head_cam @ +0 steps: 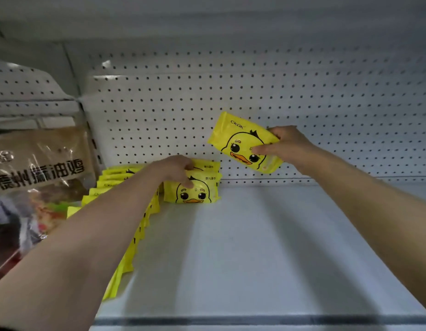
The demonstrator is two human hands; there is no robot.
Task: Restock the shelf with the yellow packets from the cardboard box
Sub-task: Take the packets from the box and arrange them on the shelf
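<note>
At the far left, a glossy, crinkled clear-and-brown food bag (40, 163) with bold black characters is being shown leaning beside the shelf upright. Just right of it, a row of flat yellow packets (126, 235) is being kept standing on edge, running front to back along the smooth white metal shelf (267, 247); its count cannot be told, as the left forearm is covering much of it. At the row's far end, a short stack of soft, pillow-shaped duck packets (191, 193) is being pressed from above by the left hand (176, 169), whose fingers are bent over the top front edge; at least 2 layers are being seen there. The dotted pegboard back panel (255, 91) is rising behind the stack. To the right and above that hold, 1 shiny rectangular yellow packet (243, 142) printed with a duck face is being pinched, tilted, in the air by the right hand (286, 144), thumb on the front, fingers behind its upper edge.
</note>
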